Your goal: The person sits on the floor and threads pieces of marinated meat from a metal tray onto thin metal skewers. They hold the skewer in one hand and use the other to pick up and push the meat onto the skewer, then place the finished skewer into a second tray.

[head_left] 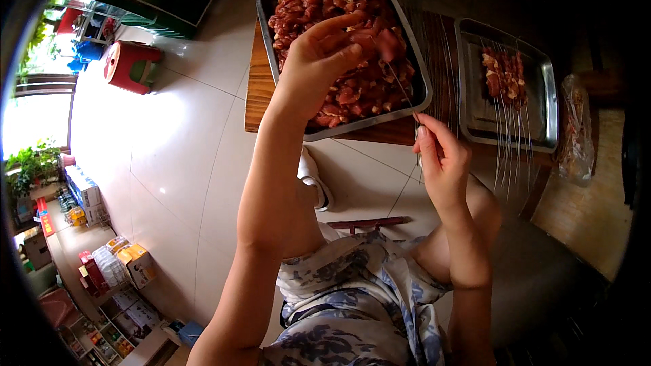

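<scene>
A deep metal tray (pixel 426 98) heaped with raw meat pieces (pixel 325 0) rests on the wooden table in front of me. Over the heap, my left hand (pixel 325 51) has its fingers closed around a piece of raw meat (pixel 388 44). A thin metal skewer (pixel 401 85) runs from that meat down to my right hand (pixel 441 152), which pinches its lower end just beyond the tray's near corner. To the right, a second metal tray (pixel 468 115) holds several loaded meat skewers (pixel 503 78), their bare ends sticking out over its near edge.
Loose bare skewers (pixel 441 47) lie on the wooden table (pixel 258 95) between the trays. A clear plastic bag (pixel 576 129) is at the far right. On the tiled floor at left stands a red stool (pixel 129 68); boxes (pixel 135 264) and shelves are at lower left.
</scene>
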### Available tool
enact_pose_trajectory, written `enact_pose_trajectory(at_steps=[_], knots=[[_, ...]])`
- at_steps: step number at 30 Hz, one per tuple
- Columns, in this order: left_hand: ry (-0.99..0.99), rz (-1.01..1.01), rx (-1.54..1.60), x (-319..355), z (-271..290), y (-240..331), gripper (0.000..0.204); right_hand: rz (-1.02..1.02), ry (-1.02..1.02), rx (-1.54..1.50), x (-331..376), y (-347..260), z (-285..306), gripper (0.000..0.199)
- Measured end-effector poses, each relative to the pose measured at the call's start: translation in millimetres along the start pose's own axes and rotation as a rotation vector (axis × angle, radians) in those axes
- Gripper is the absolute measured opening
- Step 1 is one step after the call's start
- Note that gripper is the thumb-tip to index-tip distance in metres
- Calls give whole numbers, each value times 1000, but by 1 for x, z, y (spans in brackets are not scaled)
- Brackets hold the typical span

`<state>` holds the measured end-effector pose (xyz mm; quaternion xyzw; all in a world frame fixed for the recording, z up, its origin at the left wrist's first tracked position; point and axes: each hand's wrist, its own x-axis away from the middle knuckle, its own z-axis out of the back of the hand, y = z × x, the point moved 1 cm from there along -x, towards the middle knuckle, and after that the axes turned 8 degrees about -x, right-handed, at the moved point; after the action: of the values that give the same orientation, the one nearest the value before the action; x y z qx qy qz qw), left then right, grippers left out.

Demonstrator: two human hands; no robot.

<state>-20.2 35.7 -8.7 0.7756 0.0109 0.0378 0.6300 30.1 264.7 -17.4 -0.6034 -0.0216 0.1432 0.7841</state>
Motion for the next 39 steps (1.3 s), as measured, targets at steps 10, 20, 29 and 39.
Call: enact_pose_trajectory(at_steps=[10, 20, 29, 39], knots=[[216, -37, -386, 2, 12, 7, 31, -202, -75, 140, 7, -7, 12, 24], [217, -99, -101, -8, 2, -2, 27, -50, -200, 392, -12, 33, -16, 30], [130, -12, -160, 15, -7, 17, 32, -280, 268, 273, -14, 14, 111, 17], [60, -38, -731, 4, -29, 19, 21, -273, 157, 1204, -1, 219, 417, 66]])
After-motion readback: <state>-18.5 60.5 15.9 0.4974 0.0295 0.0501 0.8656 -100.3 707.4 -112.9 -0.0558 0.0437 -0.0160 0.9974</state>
